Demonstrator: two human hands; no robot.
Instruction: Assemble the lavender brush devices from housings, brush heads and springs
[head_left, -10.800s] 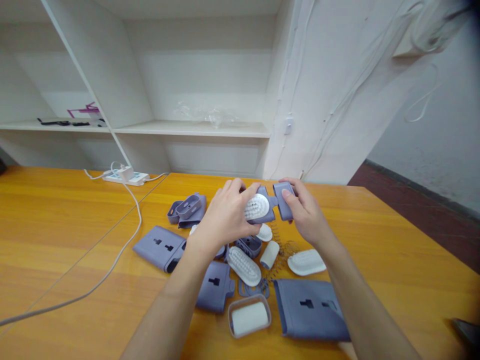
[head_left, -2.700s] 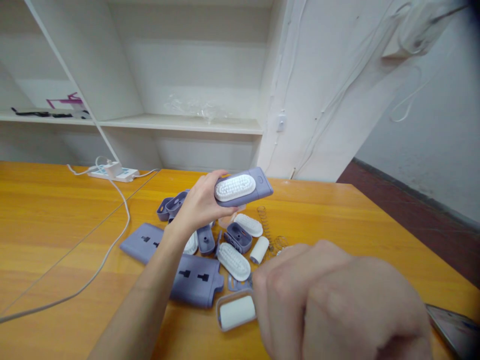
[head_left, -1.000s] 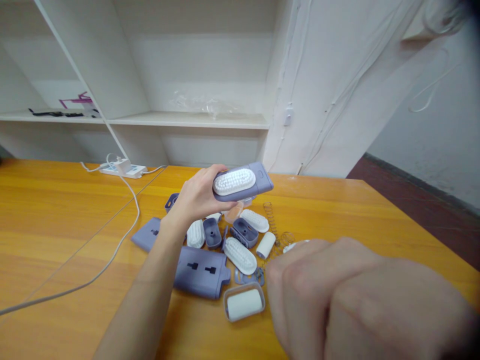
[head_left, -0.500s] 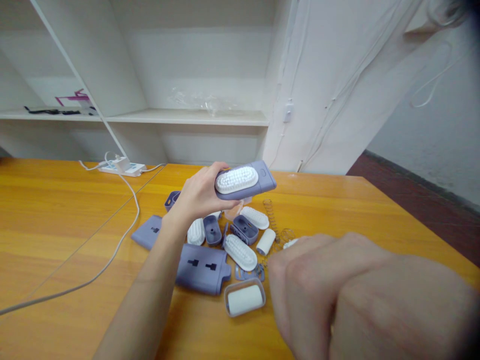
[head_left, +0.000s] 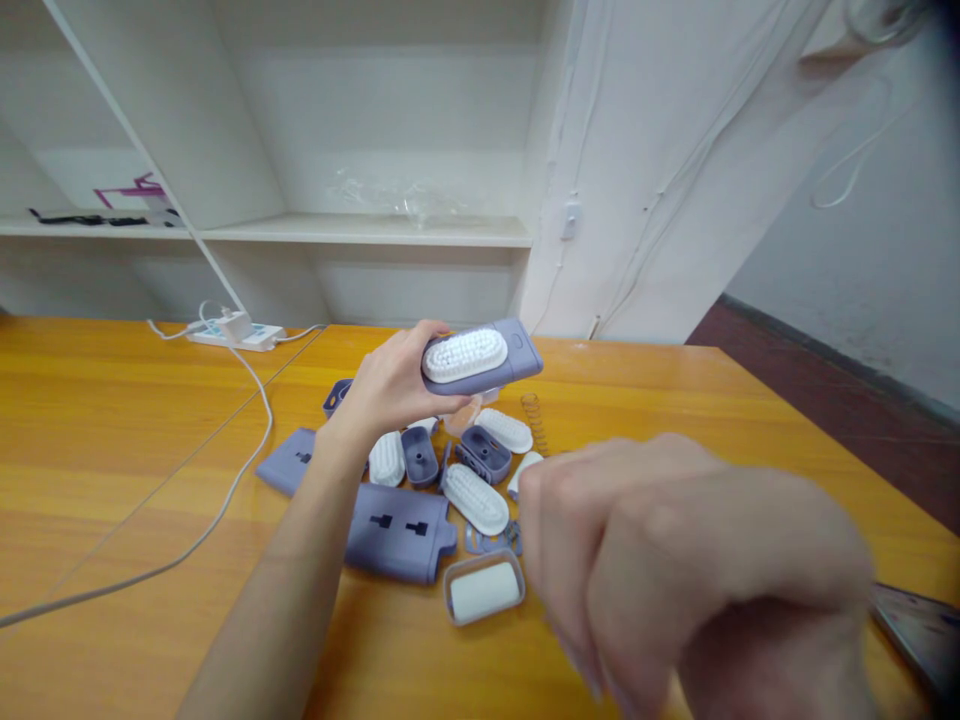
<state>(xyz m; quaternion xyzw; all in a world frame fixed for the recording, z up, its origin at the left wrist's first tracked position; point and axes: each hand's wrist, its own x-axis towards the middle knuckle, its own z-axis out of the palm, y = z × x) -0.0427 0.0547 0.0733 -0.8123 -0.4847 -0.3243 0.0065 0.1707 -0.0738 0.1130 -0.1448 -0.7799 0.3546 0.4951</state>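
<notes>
My left hand [head_left: 390, 385] is raised over the table, closed around a purple scrub brush [head_left: 521, 350] whose oval pad of white bristles faces me. Close to the camera, my right hand [head_left: 675, 560] is curled with its fingers pressed together; whatever they may hold is hidden. Below the brush lie loose parts: a white bristle pad [head_left: 476, 498], a purple oval cup [head_left: 484, 453], a flat purple case [head_left: 401, 530] with two dark slots, and a coil spring [head_left: 533, 422]. A small clear-walled tray [head_left: 448, 590] holds a white roller [head_left: 484, 591].
A power strip [head_left: 262, 337] with a plug sits at the table's back left, and a grey cable [head_left: 225, 495] runs from there across the left side. White shelving [head_left: 360, 228] stands behind. A phone [head_left: 919, 625] lies at the right edge.
My right hand has shifted up and left, covering more of the parts, and the phone has come into view. The view has turned slightly; my left hand keeps hold of the brush.
</notes>
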